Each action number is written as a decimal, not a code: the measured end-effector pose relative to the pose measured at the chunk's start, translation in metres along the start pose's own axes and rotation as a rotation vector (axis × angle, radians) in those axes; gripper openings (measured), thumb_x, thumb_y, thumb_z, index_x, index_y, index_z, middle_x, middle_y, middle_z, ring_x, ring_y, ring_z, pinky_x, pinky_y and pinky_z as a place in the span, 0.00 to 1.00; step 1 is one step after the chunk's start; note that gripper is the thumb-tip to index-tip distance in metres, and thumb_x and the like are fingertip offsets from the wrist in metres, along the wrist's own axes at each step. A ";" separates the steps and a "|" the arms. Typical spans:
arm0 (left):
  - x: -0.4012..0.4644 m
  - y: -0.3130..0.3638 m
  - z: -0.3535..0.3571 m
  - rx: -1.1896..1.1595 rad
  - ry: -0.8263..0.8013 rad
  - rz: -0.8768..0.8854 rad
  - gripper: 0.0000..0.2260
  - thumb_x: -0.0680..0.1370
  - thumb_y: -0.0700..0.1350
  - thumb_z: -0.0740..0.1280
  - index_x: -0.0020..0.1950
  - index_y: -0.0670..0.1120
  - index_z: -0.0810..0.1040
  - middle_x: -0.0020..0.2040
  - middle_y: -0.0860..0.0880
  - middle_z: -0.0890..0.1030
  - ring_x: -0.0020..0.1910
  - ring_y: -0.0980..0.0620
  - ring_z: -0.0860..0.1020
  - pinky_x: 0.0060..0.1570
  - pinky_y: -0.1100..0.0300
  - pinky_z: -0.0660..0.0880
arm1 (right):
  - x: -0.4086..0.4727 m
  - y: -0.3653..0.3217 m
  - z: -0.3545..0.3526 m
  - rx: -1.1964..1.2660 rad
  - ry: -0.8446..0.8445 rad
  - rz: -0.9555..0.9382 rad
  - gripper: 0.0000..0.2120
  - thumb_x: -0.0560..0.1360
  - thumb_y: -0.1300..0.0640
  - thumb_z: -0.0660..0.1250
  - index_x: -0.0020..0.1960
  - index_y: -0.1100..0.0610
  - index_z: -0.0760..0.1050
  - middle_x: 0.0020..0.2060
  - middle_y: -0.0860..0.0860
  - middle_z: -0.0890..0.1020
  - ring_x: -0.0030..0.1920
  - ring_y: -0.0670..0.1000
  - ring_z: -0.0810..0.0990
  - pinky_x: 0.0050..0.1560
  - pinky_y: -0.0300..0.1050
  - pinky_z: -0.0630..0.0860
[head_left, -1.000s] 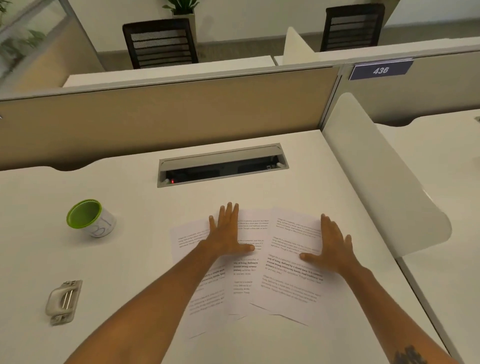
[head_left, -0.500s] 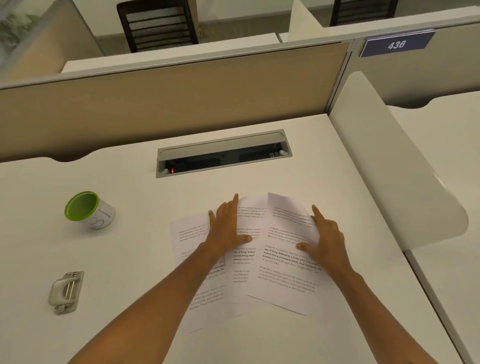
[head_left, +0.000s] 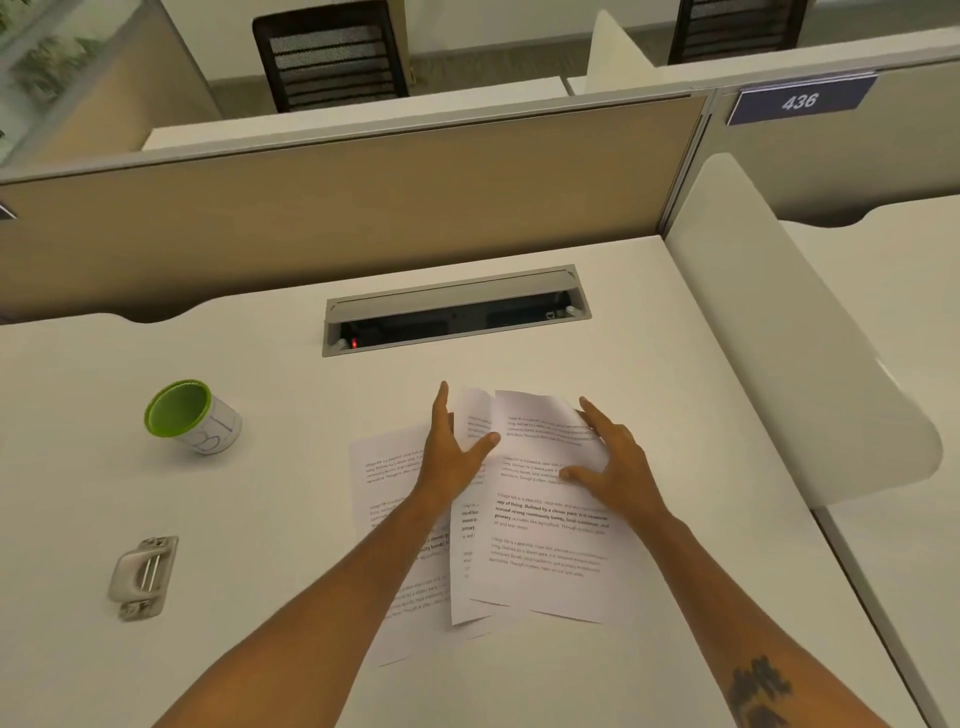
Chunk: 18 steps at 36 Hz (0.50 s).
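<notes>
Three printed paper sheets (head_left: 540, 540) lie overlapping in the middle of the white desk (head_left: 260, 519). The rightmost sheet lies on top and its far edge is lifted and curled. My left hand (head_left: 452, 457) stands on edge with straight fingers against the middle sheet, its thumb touching the top sheet. My right hand (head_left: 613, 467) rests on the right side of the top sheet, fingers spread and straight, thumb pressing the page. The leftmost sheet (head_left: 389, 478) lies flat, partly under my left forearm.
A white cup with a green inside (head_left: 192, 418) stands at the left. A metal stapler-like tool (head_left: 143, 577) lies near the front left. A cable slot (head_left: 457, 309) opens at the back of the desk. A tan partition (head_left: 337, 218) and a white side divider (head_left: 810, 338) bound the desk.
Both hands moved toward each other, pushing the sheets closer together. The left hand turned from flat onto its edge, and the far edges of the top sheets lifted.
</notes>
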<state>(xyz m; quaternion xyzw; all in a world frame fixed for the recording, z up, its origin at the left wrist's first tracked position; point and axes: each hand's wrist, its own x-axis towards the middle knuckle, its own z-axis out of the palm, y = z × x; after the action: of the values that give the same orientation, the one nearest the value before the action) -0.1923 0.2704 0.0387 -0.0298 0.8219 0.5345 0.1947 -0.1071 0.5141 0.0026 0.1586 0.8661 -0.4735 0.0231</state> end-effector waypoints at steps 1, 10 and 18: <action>0.000 0.000 -0.001 -0.014 -0.001 -0.025 0.48 0.78 0.50 0.77 0.85 0.63 0.47 0.84 0.48 0.65 0.78 0.43 0.73 0.70 0.38 0.79 | 0.001 0.000 0.000 0.003 -0.006 -0.005 0.50 0.69 0.47 0.82 0.81 0.30 0.58 0.63 0.46 0.76 0.59 0.40 0.75 0.60 0.40 0.70; 0.005 -0.009 -0.013 -0.110 -0.007 -0.134 0.37 0.74 0.44 0.81 0.80 0.52 0.67 0.69 0.49 0.82 0.65 0.46 0.83 0.63 0.45 0.83 | 0.000 0.005 -0.004 0.073 0.014 -0.023 0.49 0.67 0.49 0.85 0.81 0.36 0.64 0.70 0.41 0.77 0.65 0.43 0.78 0.59 0.30 0.71; 0.005 -0.009 -0.020 -0.300 -0.092 -0.213 0.23 0.75 0.40 0.80 0.68 0.48 0.79 0.63 0.47 0.86 0.61 0.46 0.86 0.62 0.42 0.83 | -0.006 0.006 -0.011 0.162 0.025 0.010 0.52 0.63 0.48 0.88 0.80 0.36 0.65 0.67 0.26 0.75 0.63 0.34 0.79 0.57 0.27 0.76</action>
<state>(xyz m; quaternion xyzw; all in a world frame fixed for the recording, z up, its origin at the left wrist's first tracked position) -0.2001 0.2495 0.0362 -0.1210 0.7155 0.6281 0.2810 -0.0989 0.5249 0.0051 0.1703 0.8244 -0.5398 0.0017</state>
